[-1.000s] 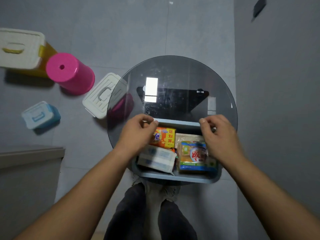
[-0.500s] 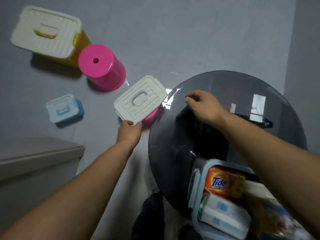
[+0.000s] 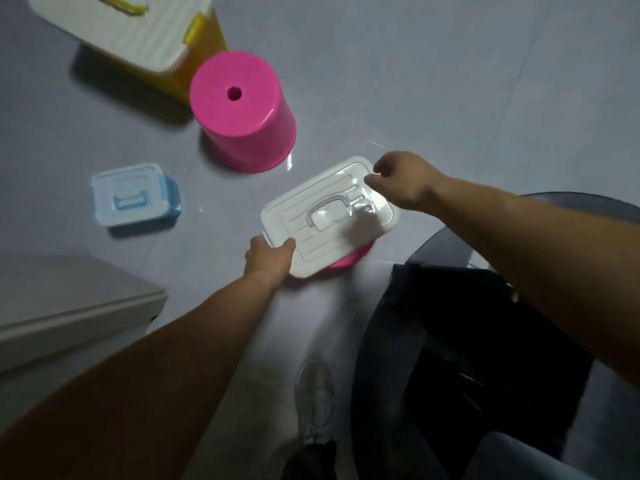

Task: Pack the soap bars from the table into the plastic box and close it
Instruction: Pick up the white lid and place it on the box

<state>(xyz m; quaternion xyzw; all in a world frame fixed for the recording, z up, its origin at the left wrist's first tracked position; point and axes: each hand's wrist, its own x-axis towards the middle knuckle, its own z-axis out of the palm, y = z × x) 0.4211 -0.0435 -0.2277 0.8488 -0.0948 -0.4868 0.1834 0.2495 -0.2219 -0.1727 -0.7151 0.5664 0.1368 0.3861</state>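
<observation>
A white lid with a clear handle lies on a pink container on the floor, left of the round glass table. My left hand grips the lid's near corner. My right hand has its fingers curled on the lid's far right corner. At the bottom right, a pale blue-grey corner of the plastic box shows on the table. The soap bars are out of view.
On the floor stand a pink round stool, a small blue box with a clear lid and a yellow box with a white lid. A grey cabinet is at the left. My shoe is below.
Both hands left the soap-filled box. My view swung left to the floor; my left hand took the lid's near corner, then my right hand crossed from the table to its far corner.
</observation>
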